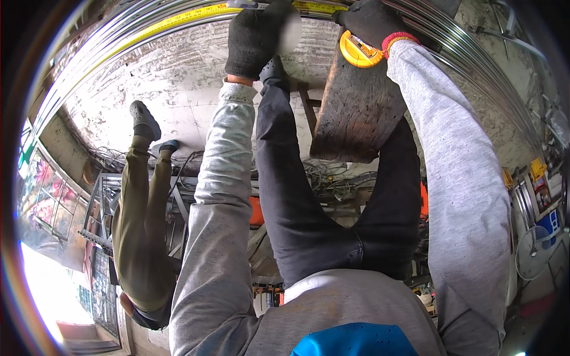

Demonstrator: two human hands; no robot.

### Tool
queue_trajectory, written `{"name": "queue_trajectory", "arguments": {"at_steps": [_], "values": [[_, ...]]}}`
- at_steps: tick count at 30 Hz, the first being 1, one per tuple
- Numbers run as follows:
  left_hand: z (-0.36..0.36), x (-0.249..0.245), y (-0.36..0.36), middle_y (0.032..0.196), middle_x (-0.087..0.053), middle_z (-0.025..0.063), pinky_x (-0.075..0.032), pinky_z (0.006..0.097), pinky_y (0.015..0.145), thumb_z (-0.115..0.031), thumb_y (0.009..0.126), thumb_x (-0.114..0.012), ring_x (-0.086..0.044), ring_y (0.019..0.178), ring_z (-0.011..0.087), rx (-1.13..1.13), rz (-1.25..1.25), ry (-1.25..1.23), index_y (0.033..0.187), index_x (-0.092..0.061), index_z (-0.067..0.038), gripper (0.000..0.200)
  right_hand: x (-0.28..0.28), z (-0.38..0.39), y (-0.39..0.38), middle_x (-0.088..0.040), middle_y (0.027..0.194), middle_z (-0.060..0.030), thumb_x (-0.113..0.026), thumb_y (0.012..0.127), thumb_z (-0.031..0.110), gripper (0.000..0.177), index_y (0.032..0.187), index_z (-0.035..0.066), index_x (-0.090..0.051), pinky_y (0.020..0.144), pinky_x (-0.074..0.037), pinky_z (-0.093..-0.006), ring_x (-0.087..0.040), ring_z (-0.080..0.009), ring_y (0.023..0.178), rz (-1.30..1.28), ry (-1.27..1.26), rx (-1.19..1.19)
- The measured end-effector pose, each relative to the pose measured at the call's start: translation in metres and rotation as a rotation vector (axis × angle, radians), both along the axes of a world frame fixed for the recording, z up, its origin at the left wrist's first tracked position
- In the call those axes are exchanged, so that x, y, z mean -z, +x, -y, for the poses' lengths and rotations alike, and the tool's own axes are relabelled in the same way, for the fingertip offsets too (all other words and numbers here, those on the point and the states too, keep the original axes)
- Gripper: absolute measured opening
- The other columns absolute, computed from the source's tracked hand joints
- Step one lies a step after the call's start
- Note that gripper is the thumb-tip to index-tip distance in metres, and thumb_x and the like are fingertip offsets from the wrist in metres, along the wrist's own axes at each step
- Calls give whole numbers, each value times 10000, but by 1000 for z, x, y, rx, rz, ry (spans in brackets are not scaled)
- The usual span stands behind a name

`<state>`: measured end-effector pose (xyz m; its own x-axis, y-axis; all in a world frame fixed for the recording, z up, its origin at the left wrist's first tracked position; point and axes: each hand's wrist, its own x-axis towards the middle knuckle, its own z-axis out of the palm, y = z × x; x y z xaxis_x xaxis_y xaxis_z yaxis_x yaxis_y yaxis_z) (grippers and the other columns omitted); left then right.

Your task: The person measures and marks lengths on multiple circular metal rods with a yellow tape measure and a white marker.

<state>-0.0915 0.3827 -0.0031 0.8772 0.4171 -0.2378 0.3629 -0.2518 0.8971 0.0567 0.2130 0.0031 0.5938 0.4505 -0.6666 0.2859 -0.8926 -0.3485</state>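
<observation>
Fingers [270, 15] of the gloved left hand [256, 35] bend down onto the yellow tape blade [172, 24], but whether they pinch it or only press it flat I cannot tell. The gloved right hand [371, 21] is closed around the yellow tape measure [359, 50], its fingertips hidden at the frame edge. The blade lies drawn out along the bundle of bright metal bars [475, 56] on the floor, beside a worn wooden plank [356, 113]. I judge the measuring to be under way, with the tape laid and no mark or cut showing on the metal. No container sits near the hands. A blue box [551, 224] at the right edge is too small to read for contents. Another person [142, 237] stands well apart.
</observation>
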Motion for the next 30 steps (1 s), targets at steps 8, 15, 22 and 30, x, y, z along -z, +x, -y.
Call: {"name": "queue_trajectory", "arguments": {"at_steps": [8, 15, 22, 30], "values": [[2, 2, 0, 744, -676, 34, -483, 292, 596, -142, 970, -649, -624, 655, 126, -57, -10, -92, 981, -713, -35, 124, 1, 1, 1, -723, 787, -201, -708, 787, 343, 333, 843, 21, -770, 700, -539, -457, -724, -359, 756, -7, 17, -17], [2, 6, -4, 759, -671, 17, -488, 277, 607, -148, 975, -658, -618, 667, 100, -66, 80, -107, 1008, -710, -28, 134, 10, 3, -3, -711, 727, -194, -719, 760, 321, 303, 798, 24, -767, 664, -538, -458, -718, -357, 704, 58, 83, 42], [2, 4, -3, 749, -661, 34, -486, 281, 598, -146, 962, -673, -614, 656, 108, -62, -41, -71, 1023, -723, -30, 140, 18, 5, -2, -714, 734, -195, -717, 754, 320, 302, 794, 25, -766, 667, -541, -464, -717, -360, 704, 56, 89, 24], [0, 8, -5, 757, -673, 28, -487, 283, 591, -141, 965, -668, -615, 665, 104, 11, -8, -52, 1032, -721, -34, 137, 18, 5, -3, -716, 740, -199, -721, 757, 326, 318, 801, 14, -764, 675, -539, -467, -718, -357, 707, 66, 92, 11]]}}
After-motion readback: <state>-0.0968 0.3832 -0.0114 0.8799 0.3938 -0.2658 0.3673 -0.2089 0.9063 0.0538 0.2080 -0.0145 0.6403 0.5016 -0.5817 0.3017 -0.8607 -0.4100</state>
